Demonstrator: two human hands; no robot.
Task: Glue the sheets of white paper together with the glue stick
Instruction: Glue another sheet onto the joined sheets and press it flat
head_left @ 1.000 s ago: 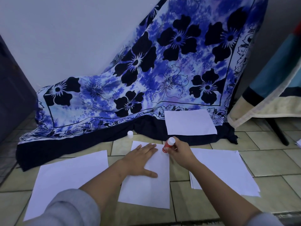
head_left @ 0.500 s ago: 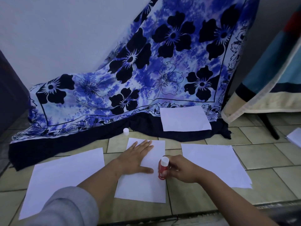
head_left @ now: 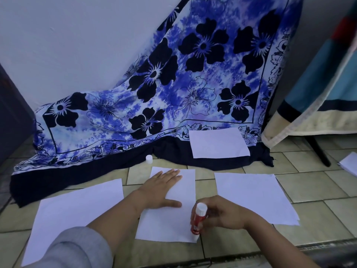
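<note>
A white sheet lies on the tiled floor straight ahead of me. My left hand presses flat on its upper half with fingers spread. My right hand grips a red glue stick, whose tip touches the sheet's right edge near the lower corner. More white sheets lie around: one at the left, a stack at the right, and one on the dark cloth hem. The stick's white cap stands on the floor beyond the middle sheet.
A blue flowered cloth drapes down from the wall onto the floor behind the sheets. A covered table with a dark leg stands at the right. More paper shows at the right edge. A dark cabinet stands left.
My right hand has drawn the glue stick down the middle sheet's right edge, from the top corner toward the bottom corner. My left hand has stayed pressed on the sheet.
</note>
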